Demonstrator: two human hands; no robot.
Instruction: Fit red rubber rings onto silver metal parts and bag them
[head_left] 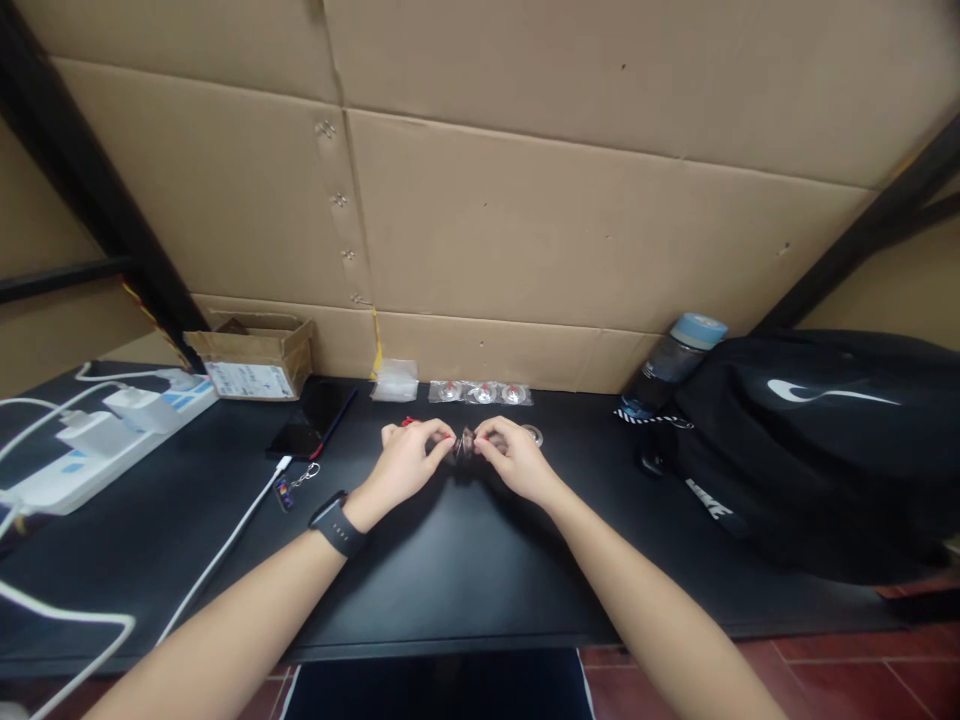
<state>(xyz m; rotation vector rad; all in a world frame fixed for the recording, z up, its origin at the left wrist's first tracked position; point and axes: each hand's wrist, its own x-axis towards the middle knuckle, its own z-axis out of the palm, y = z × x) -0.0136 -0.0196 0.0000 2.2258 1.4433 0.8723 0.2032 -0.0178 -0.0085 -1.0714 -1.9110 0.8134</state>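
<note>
My left hand [409, 460], with a dark watch on its wrist, pinches one side of a small shiny piece [463, 445]. From the other side, the thumb and fingers of my right hand [517, 460] pinch it too. The piece looks partly see-through and dark; its kind is too small to make out. Just behind my right hand a round metal ring [535, 435] lies partly hidden. A bit of red [409, 421] shows behind my left hand. Farther back lie clear packets [482, 393] holding round silver pieces with red, beside a stack of clear plastic bags [395, 381].
At left stand a cardboard box [251, 362], a phone [311, 420], a keyring [285, 493], and a white power strip [112, 450] with cables. A bottle [671, 362] and black backpack [817, 460] occupy the right. A cardboard wall [525, 220] closes the back.
</note>
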